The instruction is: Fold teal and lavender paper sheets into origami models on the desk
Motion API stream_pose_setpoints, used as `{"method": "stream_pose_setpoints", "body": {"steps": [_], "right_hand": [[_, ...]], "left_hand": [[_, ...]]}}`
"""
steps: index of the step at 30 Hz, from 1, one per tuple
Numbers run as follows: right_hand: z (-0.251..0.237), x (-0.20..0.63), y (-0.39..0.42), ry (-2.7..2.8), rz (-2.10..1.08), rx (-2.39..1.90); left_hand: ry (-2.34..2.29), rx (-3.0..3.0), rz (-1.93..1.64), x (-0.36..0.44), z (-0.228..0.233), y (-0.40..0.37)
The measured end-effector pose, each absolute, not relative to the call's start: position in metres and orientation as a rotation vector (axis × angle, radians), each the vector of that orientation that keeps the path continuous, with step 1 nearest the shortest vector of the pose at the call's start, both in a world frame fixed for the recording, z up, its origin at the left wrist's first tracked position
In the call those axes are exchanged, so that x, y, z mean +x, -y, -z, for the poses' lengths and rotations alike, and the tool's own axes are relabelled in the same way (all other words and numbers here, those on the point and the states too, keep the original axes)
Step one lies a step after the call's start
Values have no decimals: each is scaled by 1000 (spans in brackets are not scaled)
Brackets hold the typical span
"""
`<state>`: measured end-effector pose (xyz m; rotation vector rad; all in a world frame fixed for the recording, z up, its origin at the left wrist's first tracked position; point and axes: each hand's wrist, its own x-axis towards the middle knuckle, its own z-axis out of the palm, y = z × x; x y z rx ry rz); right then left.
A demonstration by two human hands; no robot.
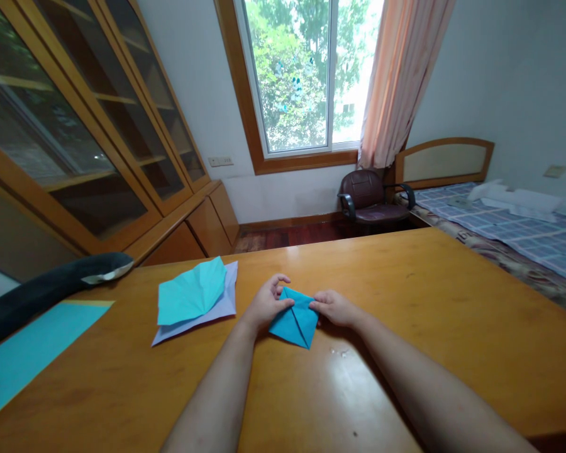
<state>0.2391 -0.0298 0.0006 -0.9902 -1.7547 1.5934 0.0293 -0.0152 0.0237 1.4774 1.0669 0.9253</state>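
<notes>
A folded blue paper, shaped like a kite with its point toward me, lies on the wooden table. My left hand pinches its upper left edge. My right hand pinches its upper right corner. Both hands rest on the tabletop, close together over the paper's top.
A creased turquoise sheet lies on a pale lilac sheet to the left. A large turquoise sheet and a dark soft object sit at the table's left edge. Beyond stand a glass-door cabinet, a chair and a bed.
</notes>
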Motion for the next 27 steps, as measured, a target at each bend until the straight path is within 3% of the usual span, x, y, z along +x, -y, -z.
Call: {"method": "stream_pose_setpoints", "body": {"steps": [5,18,27], "right_hand": [[-1,242,27,1911,-1544,-974],[-3,240,22,2037,-1387,-1058],[5,239,21,1684,-1521,-1173]], "left_hand": [[-1090,1438,-807,33,-19,16],[-1204,1408,-896,57,-19,23],[-1261,1232,-1078,54,-17,17]]}}
